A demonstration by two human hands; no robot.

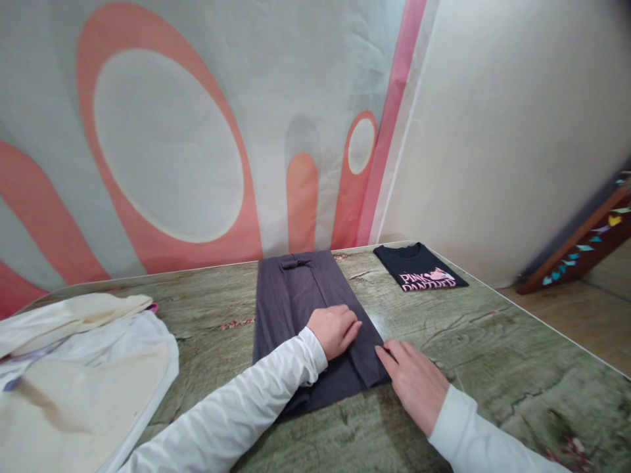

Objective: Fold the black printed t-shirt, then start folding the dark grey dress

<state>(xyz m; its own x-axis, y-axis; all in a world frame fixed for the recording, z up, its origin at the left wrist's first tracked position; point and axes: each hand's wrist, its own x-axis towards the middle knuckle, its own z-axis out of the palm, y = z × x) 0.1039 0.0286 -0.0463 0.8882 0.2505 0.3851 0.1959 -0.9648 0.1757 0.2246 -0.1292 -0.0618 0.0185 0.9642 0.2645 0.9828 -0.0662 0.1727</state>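
A dark purple-grey garment (315,289) lies folded into a long panel on the table, with a small knot-like or collar-like piece at its far end. Its kind is not clear. On its near half rests my left hand (332,330), fingers curled down and closed against the cloth; the fingertips are partly hidden. My right hand (417,381) is at the garment's near right edge, its fingertips pinched together on the cloth there. White sleeves cover both my wrists. The near end of the garment shows a darker layer beneath the top fold.
A folded black T-shirt (419,266) with pink lettering lies at the back right. White and cream cloth (123,361) is heaped at the left. The wood-patterned table (493,355) meets a wall with a printed banner (266,118) behind it.
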